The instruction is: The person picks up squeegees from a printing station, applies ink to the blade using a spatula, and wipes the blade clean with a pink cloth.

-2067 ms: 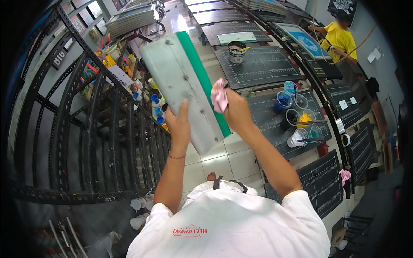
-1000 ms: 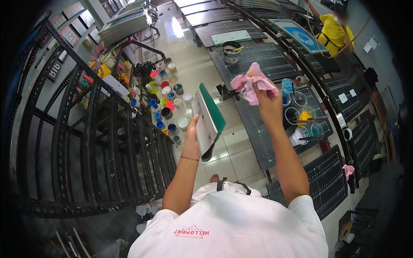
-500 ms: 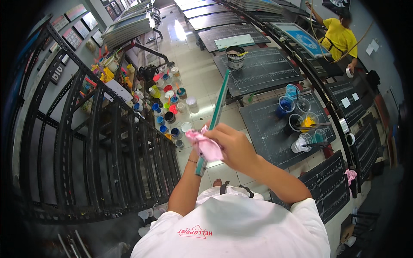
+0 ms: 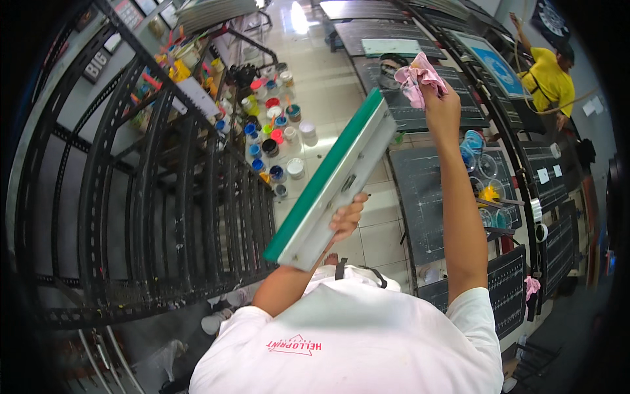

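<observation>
Rack (image 4: 190, 197) left, boards (image 4: 426, 197) right, squeegee (image 4: 335, 174) and rag (image 4: 420, 80) held up.
Black metal rack fills the left side; dark boards run up the right in rows. Co-worker (image 4: 550, 79) in yellow, far right, beyond them. Squeegee is slanted in mid-air between rack and boards: green along one long edge, pale otherwise, upper end rightward, lower end in front of the left forearm (image 4: 282, 289). Bucket (image 4: 388, 69) farther out, partly hidden by the rag. Left hand (image 4: 348, 217) clamped on the squeegee's lower-right side, fingers wrapped over. Right hand (image 4: 441, 105) raised, well apart from the left, gripping the crumpled pink rag; rag just beside squeegee's upper end, not touching. Paint pots (image 4: 272, 121) clustered right of rack. Clear cups (image 4: 489, 164) on a near board, one holding yellow.
</observation>
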Demonstrator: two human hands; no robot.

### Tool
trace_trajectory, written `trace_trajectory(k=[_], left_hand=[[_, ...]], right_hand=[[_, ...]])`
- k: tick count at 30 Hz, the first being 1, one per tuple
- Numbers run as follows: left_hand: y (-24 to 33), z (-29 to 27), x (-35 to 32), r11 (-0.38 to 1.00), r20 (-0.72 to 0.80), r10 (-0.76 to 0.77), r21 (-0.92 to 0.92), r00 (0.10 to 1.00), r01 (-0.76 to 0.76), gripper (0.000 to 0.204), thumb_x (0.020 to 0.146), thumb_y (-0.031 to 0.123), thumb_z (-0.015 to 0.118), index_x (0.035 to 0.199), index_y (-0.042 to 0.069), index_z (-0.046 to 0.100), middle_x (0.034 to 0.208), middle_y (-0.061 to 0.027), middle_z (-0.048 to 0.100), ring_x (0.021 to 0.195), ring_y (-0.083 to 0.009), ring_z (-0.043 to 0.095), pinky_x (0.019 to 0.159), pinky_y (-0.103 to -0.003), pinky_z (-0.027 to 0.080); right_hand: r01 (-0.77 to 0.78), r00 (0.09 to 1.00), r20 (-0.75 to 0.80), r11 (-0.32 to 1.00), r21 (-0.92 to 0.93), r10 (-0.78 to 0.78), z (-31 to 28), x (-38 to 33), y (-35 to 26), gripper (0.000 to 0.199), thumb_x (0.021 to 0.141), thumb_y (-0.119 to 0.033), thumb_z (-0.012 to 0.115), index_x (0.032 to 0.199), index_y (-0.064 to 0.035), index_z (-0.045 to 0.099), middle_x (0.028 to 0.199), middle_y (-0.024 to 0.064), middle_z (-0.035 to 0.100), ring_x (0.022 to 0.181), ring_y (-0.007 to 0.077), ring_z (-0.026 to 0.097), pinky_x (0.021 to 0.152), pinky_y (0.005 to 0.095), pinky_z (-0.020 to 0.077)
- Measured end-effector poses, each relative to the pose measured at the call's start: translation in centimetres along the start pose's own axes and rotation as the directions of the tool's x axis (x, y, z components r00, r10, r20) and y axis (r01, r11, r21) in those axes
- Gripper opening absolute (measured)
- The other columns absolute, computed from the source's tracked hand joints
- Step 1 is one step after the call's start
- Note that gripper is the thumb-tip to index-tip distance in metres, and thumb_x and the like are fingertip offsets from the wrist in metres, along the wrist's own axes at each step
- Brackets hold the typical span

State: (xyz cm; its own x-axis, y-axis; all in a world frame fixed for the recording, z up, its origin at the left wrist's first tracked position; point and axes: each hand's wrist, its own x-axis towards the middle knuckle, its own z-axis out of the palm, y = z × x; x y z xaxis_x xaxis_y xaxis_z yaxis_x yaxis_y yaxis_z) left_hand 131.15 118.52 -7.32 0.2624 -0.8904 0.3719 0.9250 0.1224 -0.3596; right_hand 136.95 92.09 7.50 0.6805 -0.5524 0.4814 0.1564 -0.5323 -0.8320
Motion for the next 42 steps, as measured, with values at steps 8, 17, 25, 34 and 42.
trace_trajectory(k=[8,17,25,34,42], left_hand=[[2.1,2.8,1.3,0.999,-0.236,0.036,0.002,0.971,-0.036,0.037,0.092,0.026,0.059,0.111,-0.002,0.042,0.080,-0.0082,0.048,0.061,-0.0171,0.049,0.052,-0.028,0.046],[11.1,2.0,-2.4,0.610,-0.417,0.583,0.792,0.697,-0.036,0.035,0.096,0.039,0.054,0.107,0.006,0.056,0.088,-0.0061,0.059,0.071,-0.0181,0.059,0.059,-0.031,0.052],[4.9,5.8,11.0,0.361,-0.243,0.722,0.931,0.647,-0.054,0.045,0.098,0.042,0.053,0.124,0.006,0.054,0.114,-0.0093,0.063,0.099,-0.0224,0.062,0.085,-0.036,0.052],[-19.0,0.2,27.6,0.131,-0.222,0.164,0.971,0.961,0.202,0.041,0.100,0.025,0.053,0.131,0.000,0.046,0.126,-0.0130,0.057,0.112,-0.0229,0.058,0.095,-0.037,0.048],[-38.6,-28.6,34.6,-0.622,-0.299,-0.063,0.758,0.952,0.197,0.045,0.097,0.037,0.053,0.106,-0.006,0.056,0.094,-0.0289,0.064,0.094,-0.0449,0.062,0.082,-0.045,0.048]], right_hand=[[0.153,0.978,0.130,0.983,0.101,-0.165,9.1,-8.2,-2.2,0.020,0.090,-0.016,0.060,0.101,-0.0014,0.066,0.093,0.0117,0.071,0.084,0.0158,0.067,0.072,0.0292,0.0510],[-0.054,0.842,0.518,0.932,0.358,-0.150,1.4,-19.2,-9.4,0.031,0.076,-0.015,0.073,0.103,-0.0045,0.064,0.091,0.0114,0.067,0.085,0.0261,0.066,0.076,0.0349,0.0510],[-0.179,0.757,-0.249,0.558,0.810,0.605,-18.3,-26.8,-1.4,0.020,0.095,-0.015,0.057,0.113,-0.0060,0.057,0.112,0.0066,0.061,0.097,0.0145,0.063,0.080,0.0288,0.0548],[-0.063,0.278,-0.792,0.833,0.549,0.543,-35.1,-42.7,-1.3,0.046,0.099,-0.026,0.053,0.139,-0.0072,0.045,0.095,-0.0054,0.058,0.061,-0.0039,0.043,0.039,0.0157,0.0240],[0.017,-0.033,-0.800,0.801,0.598,0.599,-45.0,-54.7,0.3,0.043,0.103,-0.029,0.042,0.144,-0.0158,0.043,0.106,-0.0049,0.061,0.053,-0.0016,0.032,0.042,0.0146,0.0237]])
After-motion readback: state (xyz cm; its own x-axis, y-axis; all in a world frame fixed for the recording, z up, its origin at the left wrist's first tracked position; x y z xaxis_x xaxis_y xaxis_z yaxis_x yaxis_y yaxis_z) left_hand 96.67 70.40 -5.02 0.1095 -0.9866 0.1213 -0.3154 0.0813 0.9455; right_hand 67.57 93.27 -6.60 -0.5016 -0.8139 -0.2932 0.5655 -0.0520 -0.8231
